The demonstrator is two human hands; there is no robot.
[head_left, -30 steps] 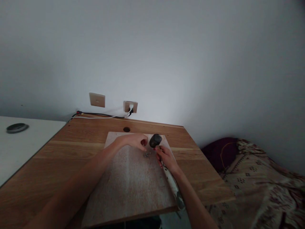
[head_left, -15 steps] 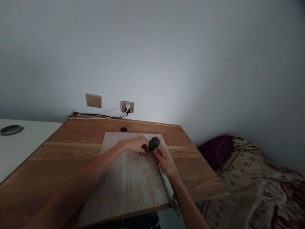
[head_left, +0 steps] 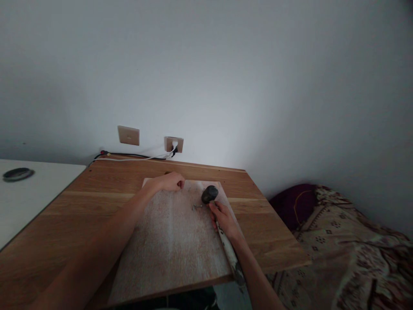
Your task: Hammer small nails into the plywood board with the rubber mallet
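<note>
Left hand [head_left: 173, 182], moved off the metal pieces [head_left: 196, 206], partly hides the tabletop hole [head_left: 167, 173].

A plain pale wall [head_left: 206, 77] is filling the far side, brightest around its middle, while shade is lying toward both sides. A wood-grained desk [head_left: 264, 224] is standing against it. Above the desk's far edge, a beige wall plate [head_left: 128, 135] is sitting left of a socket [head_left: 167, 144], where a white plug [head_left: 174, 144] is resting and a white cable [head_left: 129, 159] is trailing left. On the left, a white tabletop [head_left: 35, 198] is bordering the desk; on the right, patterned fabric [head_left: 342, 258] is spreading beside purple cloth [head_left: 287, 209].
</note>
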